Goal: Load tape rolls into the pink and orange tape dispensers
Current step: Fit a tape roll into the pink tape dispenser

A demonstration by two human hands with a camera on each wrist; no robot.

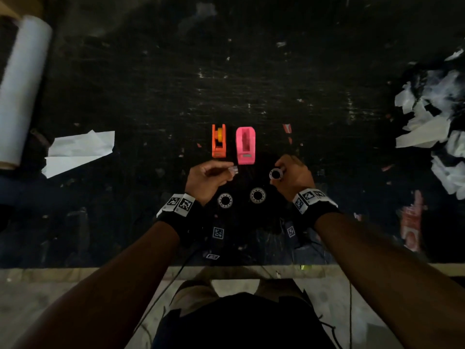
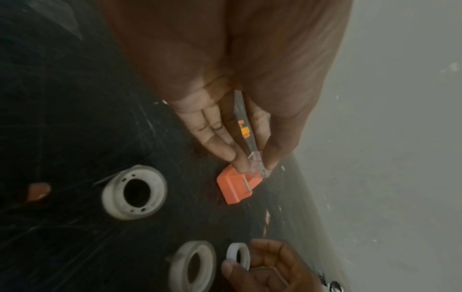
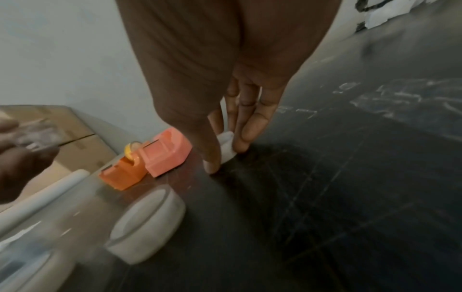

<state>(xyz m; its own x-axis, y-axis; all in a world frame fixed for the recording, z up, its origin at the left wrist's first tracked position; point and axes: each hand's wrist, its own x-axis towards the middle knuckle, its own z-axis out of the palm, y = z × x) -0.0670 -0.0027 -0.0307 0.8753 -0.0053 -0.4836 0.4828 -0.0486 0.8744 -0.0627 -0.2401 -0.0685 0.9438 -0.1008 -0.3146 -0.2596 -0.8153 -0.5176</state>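
Observation:
The orange dispenser (image 1: pixel 218 141) with a yellow hub and the pink dispenser (image 1: pixel 245 146) stand side by side on the black table. Just in front of them my left hand (image 1: pixel 230 171) pinches a small clear plastic piece (image 1: pixel 234 170) between thumb and fingertips, also shown in the left wrist view as the clear piece (image 2: pixel 256 162) above the pink dispenser (image 2: pixel 235 186). My right hand (image 1: pixel 279 172) grips a white tape roll (image 1: pixel 276 174) on edge against the table; in the right wrist view that roll (image 3: pixel 227 146) sits between the fingers. Two more tape rolls (image 1: pixel 224 199) (image 1: pixel 257 195) lie flat between my wrists.
A large white paper roll (image 1: pixel 22 84) and a folded white sheet (image 1: pixel 80 152) lie at the left. Torn white paper (image 1: pixel 432 127) is heaped at the right, with a red wrapper (image 1: pixel 412 222) nearer. The table's front edge (image 1: pixel 125 267) runs below my forearms.

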